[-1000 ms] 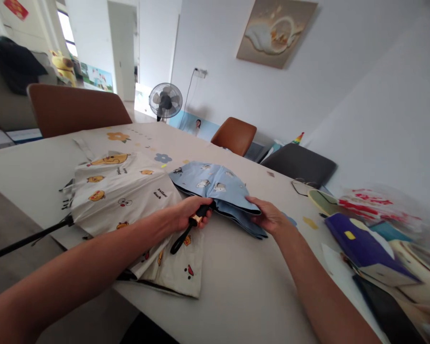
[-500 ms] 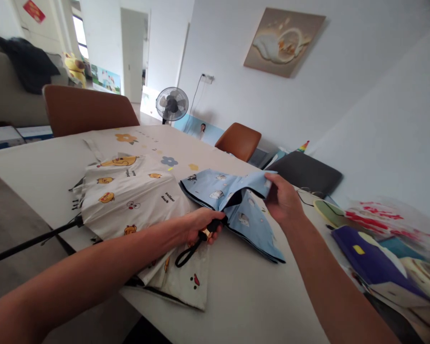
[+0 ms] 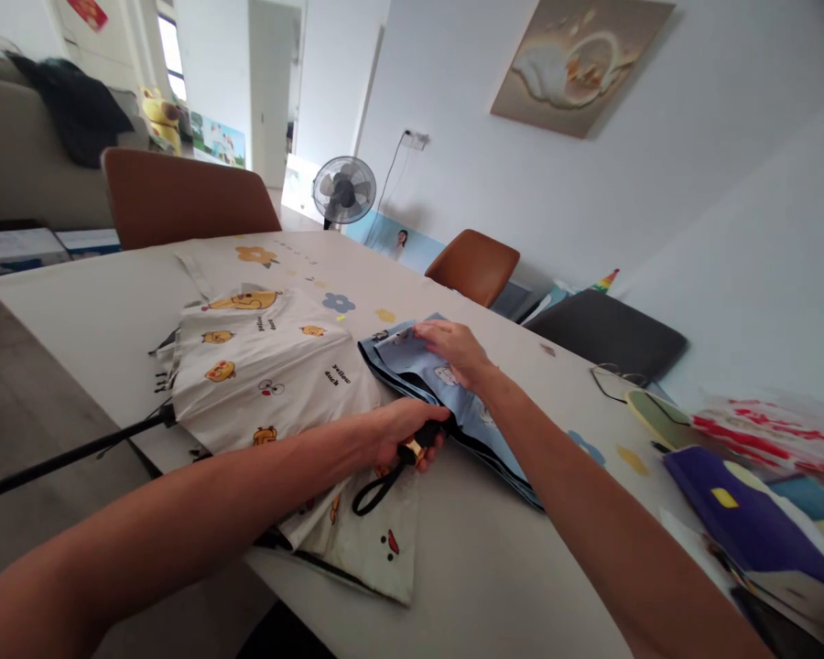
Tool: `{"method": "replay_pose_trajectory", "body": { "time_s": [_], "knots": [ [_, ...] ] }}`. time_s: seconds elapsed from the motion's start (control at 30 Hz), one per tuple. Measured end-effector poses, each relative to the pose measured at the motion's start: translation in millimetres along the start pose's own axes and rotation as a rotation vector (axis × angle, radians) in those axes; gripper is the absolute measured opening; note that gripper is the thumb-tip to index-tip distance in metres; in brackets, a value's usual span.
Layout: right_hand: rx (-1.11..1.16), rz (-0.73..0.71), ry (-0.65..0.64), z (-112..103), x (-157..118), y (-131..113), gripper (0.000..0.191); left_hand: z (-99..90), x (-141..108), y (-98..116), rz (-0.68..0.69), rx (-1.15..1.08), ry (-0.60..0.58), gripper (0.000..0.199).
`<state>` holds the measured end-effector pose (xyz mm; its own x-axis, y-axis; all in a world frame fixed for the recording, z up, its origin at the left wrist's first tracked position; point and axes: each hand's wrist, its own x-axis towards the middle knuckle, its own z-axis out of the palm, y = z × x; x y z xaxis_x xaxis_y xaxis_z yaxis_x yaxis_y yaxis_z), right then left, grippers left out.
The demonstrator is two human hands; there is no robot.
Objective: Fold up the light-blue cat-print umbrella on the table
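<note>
My left hand [image 3: 404, 430] is closed around the black, gold-banded handle of a light blue folding umbrella [image 3: 413, 359]. A black wrist strap [image 3: 374, 494] loops down below that hand. My right hand [image 3: 461, 354] lies on the umbrella's blue cloth with its fingers stretched out, over a folded-over panel. The cloth has dark edging and small printed figures; my right forearm hides part of it. Left of it, a cream umbrella [image 3: 295, 361] with yellow duck prints lies loosely collapsed on the table, under my left forearm. Its black shaft [image 3: 75, 456] sticks out past the table's left edge.
The white table [image 3: 501, 567] carries glasses [image 3: 614, 380], a purple pouch [image 3: 734, 513] and a red-and-white plastic bag [image 3: 769, 426] on the right. Brown chairs [image 3: 189, 197] and a dark chair [image 3: 608, 331] stand around it. A fan [image 3: 344, 189] stands beyond the far end.
My right hand has moved left across the blue umbrella, and the raised panel now lies folded over. My left hand keeps its grip on the handle. The view has shifted slightly.
</note>
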<state>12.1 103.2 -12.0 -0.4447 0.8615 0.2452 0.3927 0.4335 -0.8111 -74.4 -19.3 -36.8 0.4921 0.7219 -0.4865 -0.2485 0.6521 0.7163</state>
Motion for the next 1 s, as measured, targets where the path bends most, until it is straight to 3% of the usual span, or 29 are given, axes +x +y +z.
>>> {"method": "replay_pose_trajectory", "body": {
  "time_s": [0.13,0.23,0.4,0.53,0.77,1.0],
  "knots": [
    [0.080,-0.007,0.141,-13,-17,-10,0.026,0.6,-1,1,-0.038,-0.045,-0.015,0.029],
    [0.015,-0.038,0.213,-25,-44,-18,0.025,-0.7,1,0,-0.046,-0.059,-0.011,0.028],
    [-0.276,-0.157,0.119,-32,-101,-15,0.017,-4.2,5,-2,-0.023,-0.029,0.003,0.023],
    [-0.425,-0.215,0.077,-35,-129,-5,0.016,-2.4,2,0,-0.016,-0.028,0.017,0.023],
    [-0.574,-0.393,0.061,-34,-138,7,0.024,-0.2,-2,2,-0.039,-0.033,0.014,0.027],
    [-0.856,-0.570,0.208,-31,-144,8,0.017,-0.4,-3,1,-0.030,-0.035,0.014,0.025]
  ]
}}
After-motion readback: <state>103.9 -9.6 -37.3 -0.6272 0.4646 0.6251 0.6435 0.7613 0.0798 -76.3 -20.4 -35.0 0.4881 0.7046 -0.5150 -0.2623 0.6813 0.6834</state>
